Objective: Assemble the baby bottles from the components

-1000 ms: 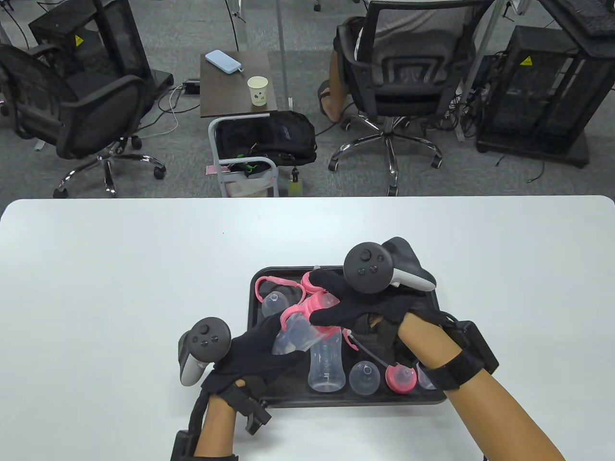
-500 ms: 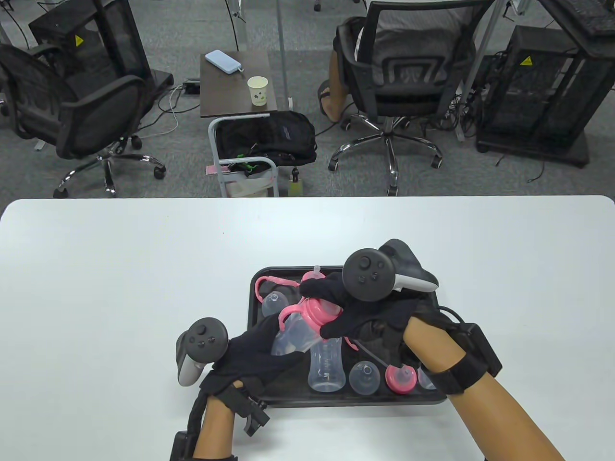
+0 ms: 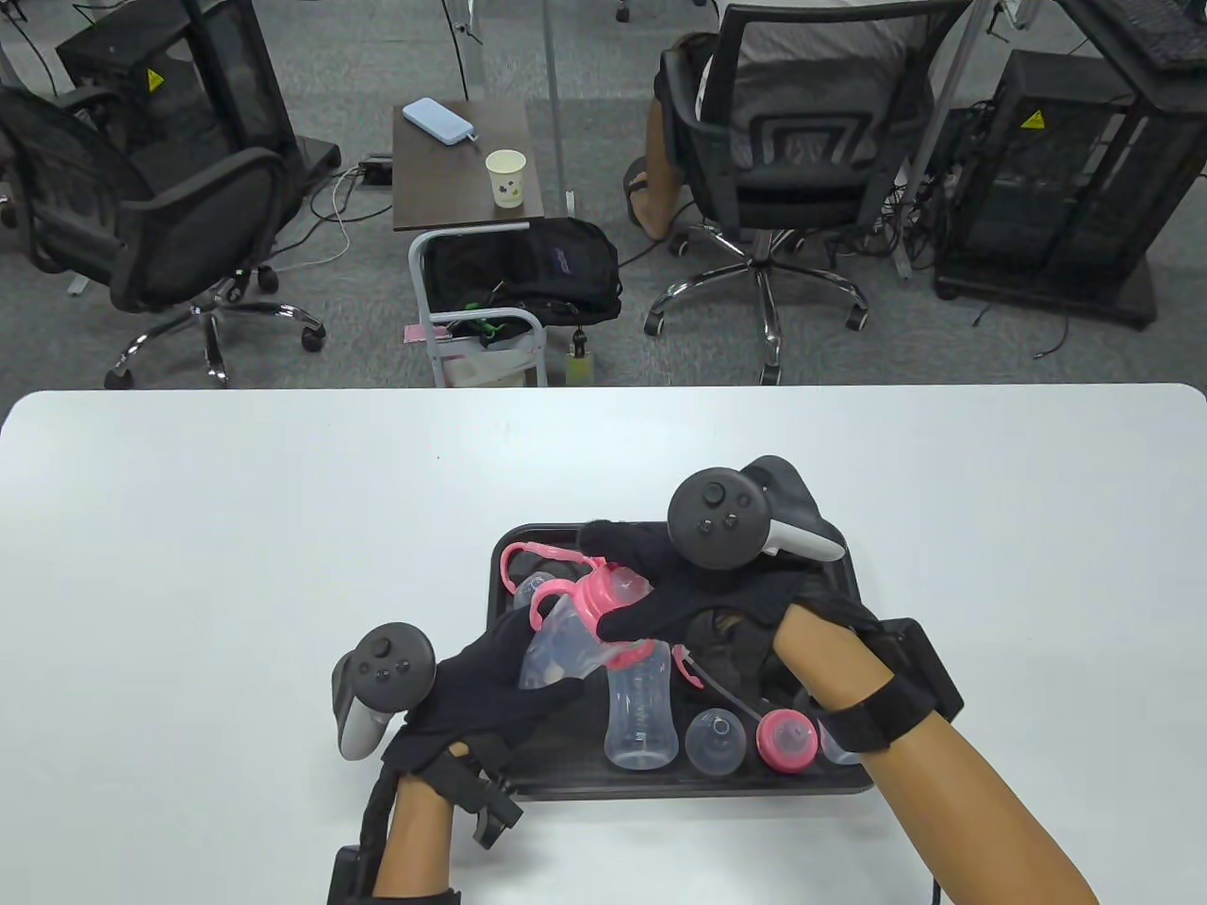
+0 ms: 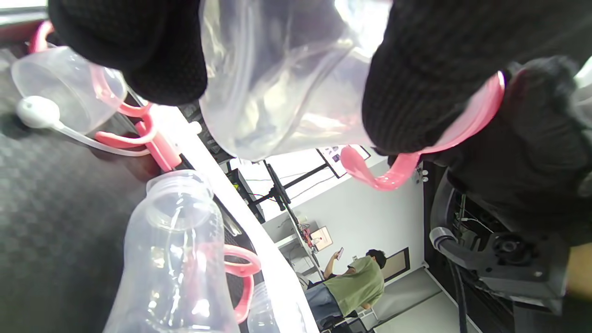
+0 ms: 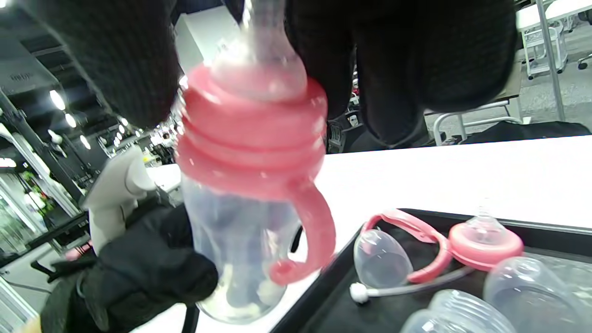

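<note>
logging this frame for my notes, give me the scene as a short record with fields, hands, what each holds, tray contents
left hand: left hand grips the body of the clear bottle, held tilted above the tray
right hand: right hand grips the pink collar with nipple at that bottle's neck
handles: pink handles sit under the collar
tray: black tray on the white table
tray contents: spare bottle, clear cap, pink collar with nipple, loose pink handle ring
</note>
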`<state>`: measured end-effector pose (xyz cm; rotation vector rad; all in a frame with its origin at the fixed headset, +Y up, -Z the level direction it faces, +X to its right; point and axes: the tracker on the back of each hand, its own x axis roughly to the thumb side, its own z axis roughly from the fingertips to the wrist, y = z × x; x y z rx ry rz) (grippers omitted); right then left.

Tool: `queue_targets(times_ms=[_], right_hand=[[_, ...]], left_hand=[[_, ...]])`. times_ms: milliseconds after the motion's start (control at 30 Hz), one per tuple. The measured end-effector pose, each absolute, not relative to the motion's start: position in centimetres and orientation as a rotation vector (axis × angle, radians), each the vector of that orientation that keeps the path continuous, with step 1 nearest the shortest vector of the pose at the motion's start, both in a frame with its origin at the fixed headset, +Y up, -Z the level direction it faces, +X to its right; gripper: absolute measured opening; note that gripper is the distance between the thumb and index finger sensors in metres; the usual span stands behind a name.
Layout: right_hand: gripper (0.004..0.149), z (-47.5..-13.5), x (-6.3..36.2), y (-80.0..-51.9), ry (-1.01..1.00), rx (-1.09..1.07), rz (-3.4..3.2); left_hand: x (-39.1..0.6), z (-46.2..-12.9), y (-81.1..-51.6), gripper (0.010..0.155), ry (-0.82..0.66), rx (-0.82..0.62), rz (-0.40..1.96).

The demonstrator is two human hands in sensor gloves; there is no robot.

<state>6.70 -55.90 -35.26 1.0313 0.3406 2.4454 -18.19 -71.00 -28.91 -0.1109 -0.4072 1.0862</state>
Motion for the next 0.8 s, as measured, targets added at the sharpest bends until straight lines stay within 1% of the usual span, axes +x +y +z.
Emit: queue_targets(times_ms=[100,200,233,333,467,533,567,600,700,800], right_hand=[[0.082,-36.1,7.2,-54.9,0.286,0.994,2.388],[0.078,-37.4,8.4,-54.0,0.180,0.979,2.417],[0.074,-38.0,8.9,-53.9,0.161,0.964,2.440],[0.072,-39.6,9.7,-55.0,0.200,0.917,2.530],[0.071,-41.4,9.3,-57.9,0.313,0.911,2.695],[0.073,-42.4,8.4,-60.2,0.431,0.914,2.794],[0.074,-42.6,8.0,-61.0,0.463,0.931,2.822],[0.075,-43.1,7.2,-62.5,0.499,0.976,2.886],[0.074,-43.7,5.8,-65.0,0.602,1.025,2.977],[0.075,-44.1,4.8,-66.8,0.667,1.059,3.019]], left_hand=[[-19.0,-29.1,-71.3,0.087,-0.363,-0.106,1.067],[-20.4,-29.2,-71.6,0.087,-0.308,-0.093,1.089],[-21.0,-29.2,-71.7,0.087,-0.286,-0.084,1.110],[-22.3,-29.2,-71.7,0.087,-0.249,-0.062,1.154],[-23.3,-29.2,-71.7,0.087,-0.223,-0.041,1.168],[-23.7,-29.1,-71.7,0.087,-0.210,-0.033,1.166],[-23.8,-29.1,-71.7,0.087,-0.206,-0.032,1.166],[-23.9,-29.1,-71.7,0.087,-0.200,-0.033,1.164],[-24.1,-29.1,-71.7,0.087,-0.192,-0.030,1.147],[-24.2,-29.1,-71.6,0.087,-0.190,-0.035,1.130]])
